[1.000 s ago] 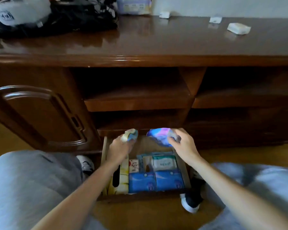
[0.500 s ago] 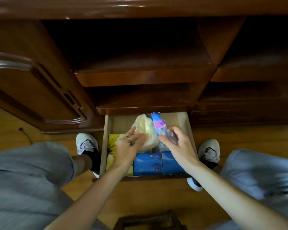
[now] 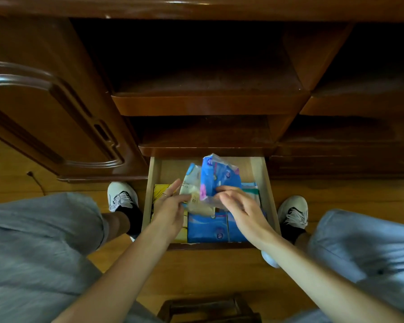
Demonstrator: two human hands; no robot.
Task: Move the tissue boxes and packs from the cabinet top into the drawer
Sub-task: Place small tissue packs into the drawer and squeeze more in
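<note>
The cabinet door (image 3: 56,127) stands at far left, and the open drawer (image 3: 271,197) projects from the cabinet base at floor level, which gives access from above. Inside it, a yellow tissue box (image 3: 160,191) lies along the left wall; two blue packs (image 3: 207,229) sit side by side against the front wall. This tight packing probably leaves the rear of the drawer free for further items.

The left hand (image 3: 170,210) pinches the lower end of a cream tissue pack (image 3: 193,197) between thumb and fingers, holding it upright over the drawer. Just beside it, the right hand (image 3: 243,210) grips a blue-and-pink tissue pack (image 3: 216,180) with curled fingers, also upright. Both packs touch or nearly touch. The upright attitude probably allows each pack to be slotted behind the items already stored. Neither pack has been released.
</note>
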